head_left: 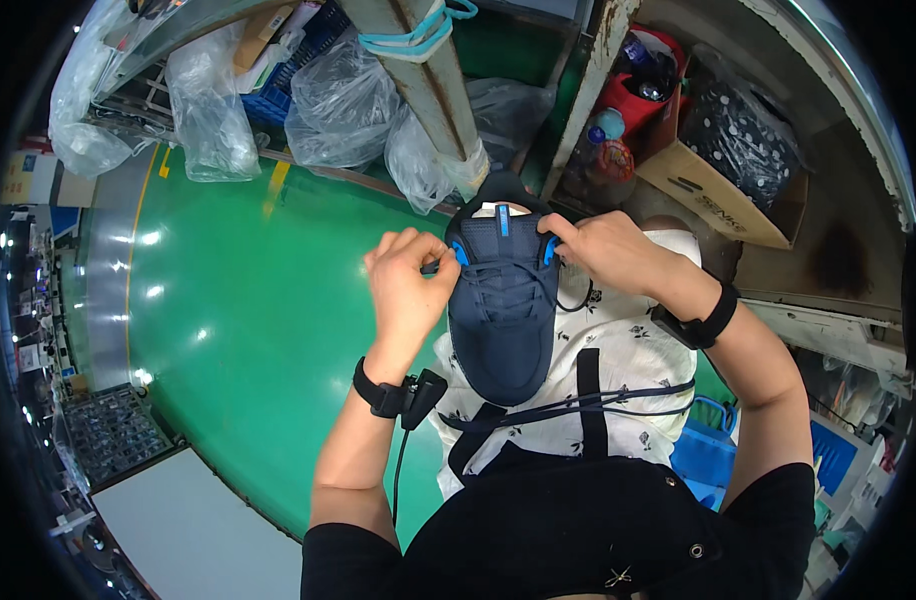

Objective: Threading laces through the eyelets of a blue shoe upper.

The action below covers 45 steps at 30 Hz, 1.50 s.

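Note:
A dark navy sneaker (502, 345) rests on my lap, its toe toward me and its heel opening away. A lace (500, 275) crosses its upper in several rows, and bright blue patches (460, 253) flank the tongue. At the shoe's left edge, my left hand (410, 282) is closed in a pinch on a dark bit of lace beside the blue patch. My right hand (610, 255) grips the sneaker's right upper edge between thumb and fingers, next to the other blue patch. Below that hand a loop of lace hangs; its end is hidden.
Beyond the shoe stands a metal post (418, 75), with clear plastic bags (343, 105) on a rack to its left. At right, a cardboard box (718, 190) sits inside a metal-framed compartment. A pale tabletop (193, 530) lies at lower left, a blue container (703, 460) at my right.

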Tool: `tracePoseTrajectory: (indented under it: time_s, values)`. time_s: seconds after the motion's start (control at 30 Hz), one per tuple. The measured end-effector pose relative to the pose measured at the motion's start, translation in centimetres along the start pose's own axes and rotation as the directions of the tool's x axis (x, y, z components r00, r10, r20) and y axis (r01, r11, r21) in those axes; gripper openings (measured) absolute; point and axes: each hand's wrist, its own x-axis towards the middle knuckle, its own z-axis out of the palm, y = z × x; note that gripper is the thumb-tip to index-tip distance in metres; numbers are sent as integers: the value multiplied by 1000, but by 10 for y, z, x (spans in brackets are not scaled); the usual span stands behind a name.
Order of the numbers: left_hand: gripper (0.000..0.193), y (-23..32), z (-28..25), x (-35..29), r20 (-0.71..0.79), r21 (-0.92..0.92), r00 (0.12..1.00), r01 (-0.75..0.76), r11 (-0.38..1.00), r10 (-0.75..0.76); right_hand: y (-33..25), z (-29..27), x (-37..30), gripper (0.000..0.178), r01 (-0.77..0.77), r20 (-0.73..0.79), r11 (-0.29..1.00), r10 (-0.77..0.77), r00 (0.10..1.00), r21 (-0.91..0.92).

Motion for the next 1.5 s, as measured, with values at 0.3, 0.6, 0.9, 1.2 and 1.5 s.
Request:
tracePoseTrajectory:
  time_s: [0.3,0.6,0.9,1.2,1.5]
  values:
    - [12,-8,-15,26,195,82,915,-373,924,352,13,-20,17,21,127,83,991,-124,989,-36]
    - [36,-30,-23,71,583,-372,670,-283,884,460,24,-7,13,19,97,-33,993,-95,995,68]
    - [28,-31,-21,78,578,-327,635,-394,859,512,19,-21,21,26,191,3,981,-191,982,-11]
    - [22,2,-20,87,697,17,595,-572,820,400,11,3,39,14,-254,128,784,221,967,566]
    - [13,-11,7,90,875,-91,470,-80,993,118,-57,-1,21,7,82,-334,586,335,881,806]
